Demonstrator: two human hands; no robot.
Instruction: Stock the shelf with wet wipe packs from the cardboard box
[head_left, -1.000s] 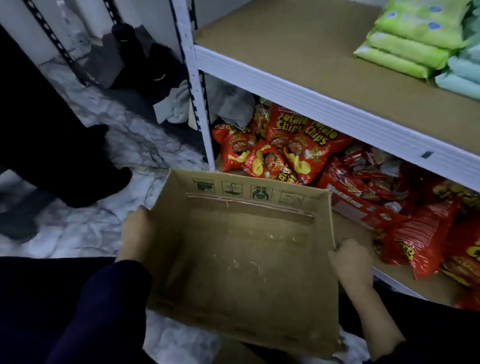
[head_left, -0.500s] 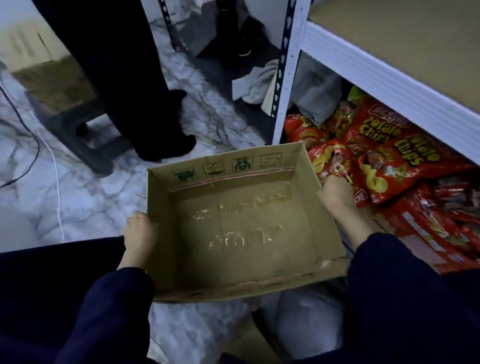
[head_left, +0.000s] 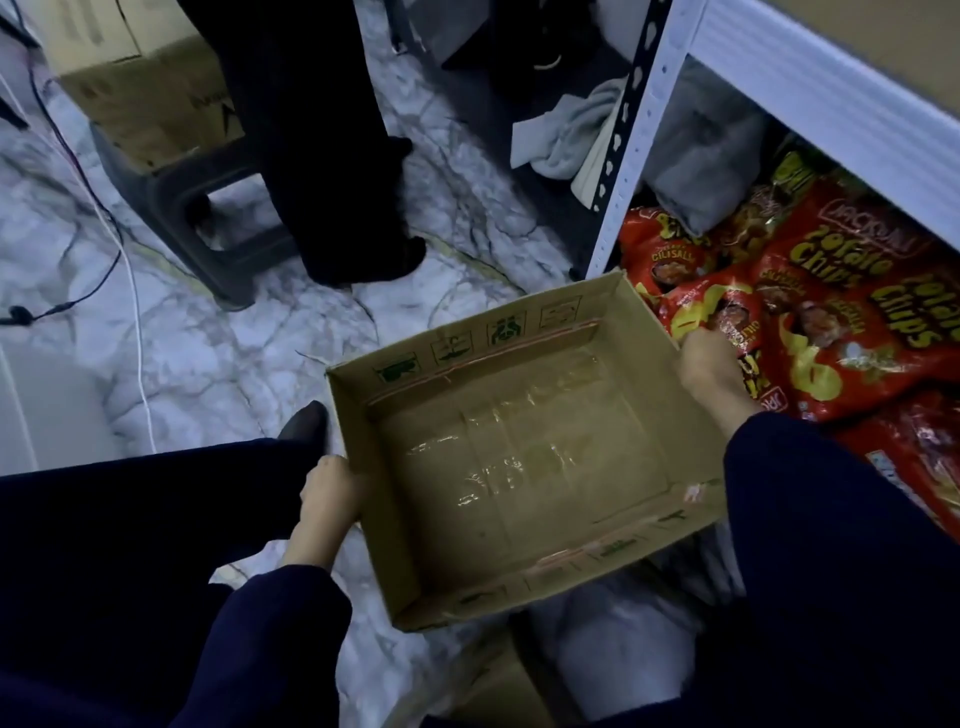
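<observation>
An open, shallow cardboard box (head_left: 519, 467) is held above the marble floor, and its inside is bare with tape across the bottom. My left hand (head_left: 327, 493) grips the box's left wall. My right hand (head_left: 709, 364) grips its right wall, close to the chip bags. The white metal shelf (head_left: 810, 88) runs along the upper right; only its front rail and a strip of the brown board show. No wet wipe packs are in view.
Red potato chip bags (head_left: 810, 312) fill the bottom shelf level at right. A person's dark trouser legs (head_left: 332, 156) stand on the floor ahead, beside a dark stool (head_left: 208, 228) carrying a cardboard box (head_left: 145, 78). Cables (head_left: 130, 291) trail at left. Cloth (head_left: 566, 130) lies behind the shelf post.
The view has swung left and down, away from the shelf; the wipe packs on the shelf have left the frame. The box has come away from the shelf, still held in both hands.
</observation>
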